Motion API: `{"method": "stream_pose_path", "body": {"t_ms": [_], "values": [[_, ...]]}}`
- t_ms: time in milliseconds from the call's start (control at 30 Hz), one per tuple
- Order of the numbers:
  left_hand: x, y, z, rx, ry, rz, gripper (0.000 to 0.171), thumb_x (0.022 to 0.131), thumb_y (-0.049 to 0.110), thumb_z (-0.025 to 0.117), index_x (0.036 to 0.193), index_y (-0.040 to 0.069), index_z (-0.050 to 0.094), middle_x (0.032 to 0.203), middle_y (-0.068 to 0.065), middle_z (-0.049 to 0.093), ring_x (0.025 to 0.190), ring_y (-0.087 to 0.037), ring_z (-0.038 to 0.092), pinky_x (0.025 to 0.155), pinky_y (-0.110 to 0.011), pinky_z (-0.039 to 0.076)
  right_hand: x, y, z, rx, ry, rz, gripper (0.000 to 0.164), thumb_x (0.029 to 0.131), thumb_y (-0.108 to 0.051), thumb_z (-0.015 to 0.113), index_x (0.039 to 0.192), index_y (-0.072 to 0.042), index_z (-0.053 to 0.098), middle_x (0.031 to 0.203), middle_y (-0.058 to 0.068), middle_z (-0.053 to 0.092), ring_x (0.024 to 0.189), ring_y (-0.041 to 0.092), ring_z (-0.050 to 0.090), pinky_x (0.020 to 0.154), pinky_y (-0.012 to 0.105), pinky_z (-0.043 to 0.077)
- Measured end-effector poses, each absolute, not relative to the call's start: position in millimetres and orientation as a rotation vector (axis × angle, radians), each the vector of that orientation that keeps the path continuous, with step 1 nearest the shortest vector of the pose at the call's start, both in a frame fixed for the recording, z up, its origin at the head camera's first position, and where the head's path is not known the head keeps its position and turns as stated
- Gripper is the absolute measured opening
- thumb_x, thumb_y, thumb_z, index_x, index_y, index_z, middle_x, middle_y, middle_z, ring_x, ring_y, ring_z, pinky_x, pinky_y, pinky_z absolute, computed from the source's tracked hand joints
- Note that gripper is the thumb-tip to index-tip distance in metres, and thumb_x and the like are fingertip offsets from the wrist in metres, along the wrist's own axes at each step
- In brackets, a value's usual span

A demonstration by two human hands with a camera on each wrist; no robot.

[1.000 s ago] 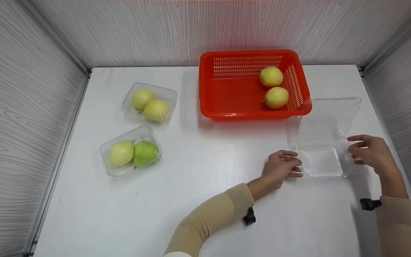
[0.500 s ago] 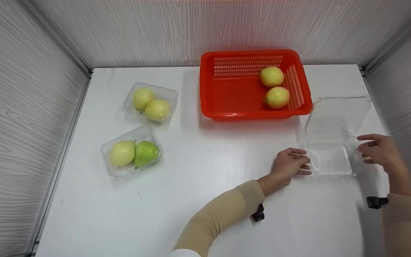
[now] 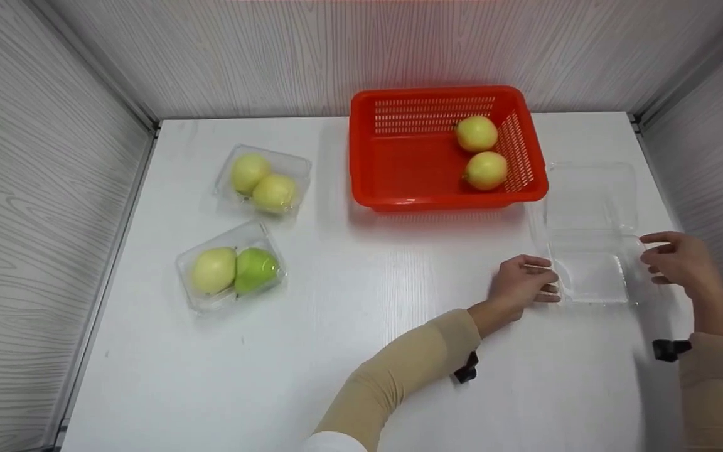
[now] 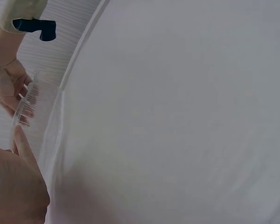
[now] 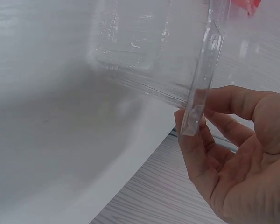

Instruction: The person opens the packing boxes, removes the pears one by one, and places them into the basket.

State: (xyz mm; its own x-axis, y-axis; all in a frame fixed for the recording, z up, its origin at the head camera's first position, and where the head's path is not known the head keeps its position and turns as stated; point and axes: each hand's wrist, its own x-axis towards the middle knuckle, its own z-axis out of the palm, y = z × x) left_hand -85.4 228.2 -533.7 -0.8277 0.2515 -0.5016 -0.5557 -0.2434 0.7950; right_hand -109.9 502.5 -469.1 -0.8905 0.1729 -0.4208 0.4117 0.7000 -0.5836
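Observation:
An uncovered clear plastic clamshell box is at the right of the table in the head view, its lid folded back toward the far edge. My left hand pinches the box's left rim. My right hand holds the opposite rim; in the right wrist view, the thumb and fingers of this hand grip the clear rim from both sides. Part of my left hand shows in the left wrist view, a finger lying along the box edge. No fruit is visible inside the box.
Behind and left of the box stands a red basket holding two yellow-green pears. On the left of the white table are two clear boxes, one with two pale yellow fruits, the other with a yellow fruit and a green pear.
Both hands have shifted to the right, carrying the clear clamshell box along. Its lid has tipped further back and looks flatter. The basket and the filled boxes stay in place.

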Motion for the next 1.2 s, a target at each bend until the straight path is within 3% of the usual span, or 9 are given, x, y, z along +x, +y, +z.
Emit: {"method": "stream_pose_path", "body": {"t_ms": [233,467,1033,1100,1200], "values": [[-90,238,-533,-0.381,1.439,2.146,0.018,0.090,-0.001,0.076,0.102,0.012,0.071,0.087,-0.003,0.074,0.080,-0.029,0.079,0.079,-0.049,0.069,-113,509,-468,0.473,2.587,-1.006,0.054,0.098,-0.007,0.056,0.148,0.010,0.046,0.085,-0.015,0.059,0.072,0.006,0.065,0.065,0.024,0.065],[-93,245,-531,-0.396,1.376,2.141,0.016,0.092,0.000,0.077,0.102,0.012,0.072,0.089,-0.005,0.075,0.074,-0.020,0.077,0.071,-0.038,0.069,-116,516,-468,0.502,2.625,-0.967,0.054,0.099,-0.008,0.056,0.149,0.011,0.047,0.082,-0.017,0.058,0.072,0.005,0.063,0.064,0.023,0.064],[-98,246,-532,-0.337,1.329,2.130,0.023,0.092,0.004,0.079,0.114,0.007,0.072,0.093,-0.005,0.076,0.085,-0.023,0.080,0.079,-0.038,0.069,-118,531,-473,0.488,2.652,-1.053,0.059,0.105,-0.022,0.061,0.150,0.013,0.044,0.083,-0.024,0.059,0.073,-0.003,0.063,0.067,0.017,0.062],[-98,243,-534,-0.325,1.336,2.130,0.025,0.092,0.007,0.080,0.115,0.008,0.072,0.093,-0.004,0.077,0.088,-0.027,0.080,0.079,-0.038,0.069,-117,531,-472,0.488,2.659,-1.054,0.063,0.104,-0.027,0.063,0.150,0.014,0.044,0.086,-0.023,0.059,0.073,-0.004,0.063,0.066,0.017,0.061],[-100,238,-538,-0.328,1.379,2.125,0.025,0.091,0.012,0.082,0.115,0.009,0.073,0.094,-0.003,0.078,0.090,-0.029,0.080,0.078,-0.037,0.069,-115,529,-471,0.497,2.689,-1.018,0.070,0.104,-0.036,0.062,0.151,0.012,0.045,0.101,-0.012,0.062,0.072,-0.010,0.059,0.065,0.014,0.057]]}}
